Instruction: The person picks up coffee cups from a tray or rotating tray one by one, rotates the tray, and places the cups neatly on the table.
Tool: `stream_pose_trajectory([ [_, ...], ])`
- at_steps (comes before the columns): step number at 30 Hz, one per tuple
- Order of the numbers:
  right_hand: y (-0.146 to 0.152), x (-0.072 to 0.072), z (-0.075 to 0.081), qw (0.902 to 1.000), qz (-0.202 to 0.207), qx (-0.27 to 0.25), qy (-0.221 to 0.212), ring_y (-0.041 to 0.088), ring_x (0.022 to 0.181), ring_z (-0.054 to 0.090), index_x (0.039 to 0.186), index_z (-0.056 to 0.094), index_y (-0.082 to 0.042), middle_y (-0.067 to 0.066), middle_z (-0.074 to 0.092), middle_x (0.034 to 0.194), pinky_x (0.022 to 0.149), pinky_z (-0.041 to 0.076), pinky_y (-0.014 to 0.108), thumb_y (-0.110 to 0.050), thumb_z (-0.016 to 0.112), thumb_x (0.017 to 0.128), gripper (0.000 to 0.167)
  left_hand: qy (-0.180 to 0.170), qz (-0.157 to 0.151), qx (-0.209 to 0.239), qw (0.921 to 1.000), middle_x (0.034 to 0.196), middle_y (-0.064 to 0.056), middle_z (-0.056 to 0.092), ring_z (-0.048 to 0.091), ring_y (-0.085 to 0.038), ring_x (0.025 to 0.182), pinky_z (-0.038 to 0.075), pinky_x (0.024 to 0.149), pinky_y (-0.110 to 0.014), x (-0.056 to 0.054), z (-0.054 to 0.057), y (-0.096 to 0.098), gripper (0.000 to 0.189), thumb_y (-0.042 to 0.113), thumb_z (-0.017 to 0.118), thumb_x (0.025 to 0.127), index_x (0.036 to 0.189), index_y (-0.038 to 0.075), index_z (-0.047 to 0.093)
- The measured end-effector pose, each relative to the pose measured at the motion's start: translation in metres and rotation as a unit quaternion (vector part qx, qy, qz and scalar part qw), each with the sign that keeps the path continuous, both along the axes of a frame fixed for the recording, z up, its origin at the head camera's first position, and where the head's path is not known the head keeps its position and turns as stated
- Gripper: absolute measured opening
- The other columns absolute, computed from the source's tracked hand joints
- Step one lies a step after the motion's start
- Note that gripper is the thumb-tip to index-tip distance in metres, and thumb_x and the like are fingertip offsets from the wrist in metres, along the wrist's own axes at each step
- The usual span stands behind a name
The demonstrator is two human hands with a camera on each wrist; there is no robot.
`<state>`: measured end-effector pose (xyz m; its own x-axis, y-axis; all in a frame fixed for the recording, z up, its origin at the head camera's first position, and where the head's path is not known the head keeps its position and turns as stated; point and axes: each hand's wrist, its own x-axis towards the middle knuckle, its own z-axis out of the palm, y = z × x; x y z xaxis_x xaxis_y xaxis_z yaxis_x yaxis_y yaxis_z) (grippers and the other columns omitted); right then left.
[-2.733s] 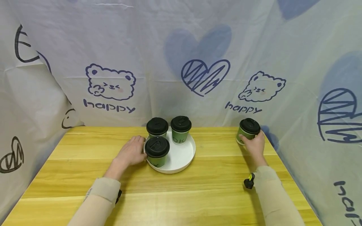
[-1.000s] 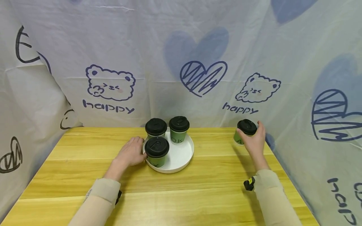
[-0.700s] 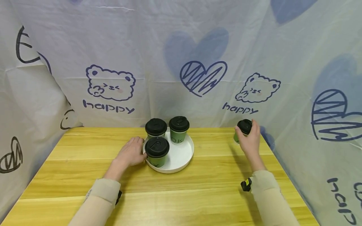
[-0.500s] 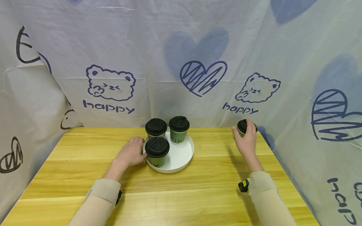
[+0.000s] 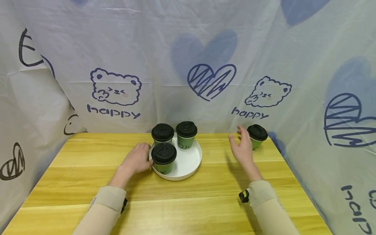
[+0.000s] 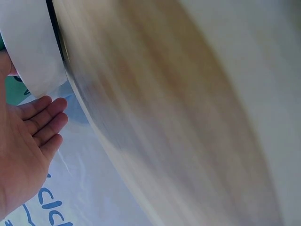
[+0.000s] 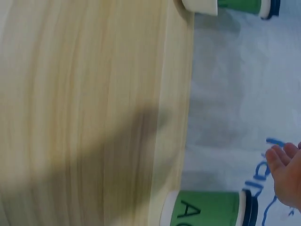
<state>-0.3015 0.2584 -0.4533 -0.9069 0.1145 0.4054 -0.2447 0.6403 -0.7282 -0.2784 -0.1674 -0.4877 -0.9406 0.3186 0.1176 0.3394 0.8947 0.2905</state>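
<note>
Behind the wooden table (image 5: 182, 212) hangs pale cloth (image 5: 164, 39) showing 2 whole bears (image 5: 116, 87) and hearts (image 5: 218, 49).

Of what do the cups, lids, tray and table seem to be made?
Cups: probably paper, matte green with printed letters.
Lids: likely plastic, black, with moulded raised tops.
Tray: smooth white, even rim; plastic or coated metal, unclear.
Table: wood or laminate, slightly glossy, showing streaked grain.

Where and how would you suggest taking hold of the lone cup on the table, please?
I'd probably grip the cup round its green wall, just under the black lid, coming from the near side: it stands upright, its wall is round for wrapping, and the cloth hangs behind it.
</note>
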Motion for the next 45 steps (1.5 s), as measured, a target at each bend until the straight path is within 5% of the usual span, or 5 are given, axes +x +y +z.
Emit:
stream_pose_trajectory([
  [8, -0.031, 0.002, -0.008, 0.9982, 0.053, 0.025, -0.008, 0.045, 0.128, 0.056, 0.153, 0.041, 0.003, 0.027, 0.047, 0.149, 0.107, 0.049, 0.057, -0.018, 0.056, 0.105, 0.054, -0.003, 0.002, -0.001, 1.0000, 0.118, -0.021, 0.059, 0.052, -0.036, 0.108, 0.047, 0.105, -0.053, 0.000, 0.001, -0.001, 0.054, 0.028, 0.074, 0.086, 0.124, -0.006, 0.056],
  [25, -0.077, 0.003, -0.026, 0.9915, 0.097, 0.070, -0.051, 0.041, 0.123, 0.061, 0.148, 0.046, 0.006, 0.026, 0.051, 0.148, 0.099, 0.056, 0.051, -0.014, 0.057, 0.103, 0.051, -0.003, 0.004, 0.000, 1.0000, 0.117, -0.020, 0.059, 0.052, -0.035, 0.108, 0.048, 0.103, -0.053, 0.000, -0.002, -0.001, 0.053, 0.028, 0.075, 0.086, 0.123, -0.005, 0.056],
  [45, -0.103, 0.002, -0.042, 0.9799, 0.110, 0.111, -0.124, 0.038, 0.109, 0.067, 0.141, 0.053, 0.012, 0.029, 0.061, 0.133, 0.093, 0.058, 0.049, -0.005, 0.059, 0.099, 0.046, -0.002, 0.004, 0.000, 1.0000, 0.116, -0.019, 0.059, 0.052, -0.035, 0.107, 0.048, 0.102, -0.053, -0.002, -0.001, 0.000, 0.051, 0.028, 0.075, 0.086, 0.121, -0.004, 0.056],
])
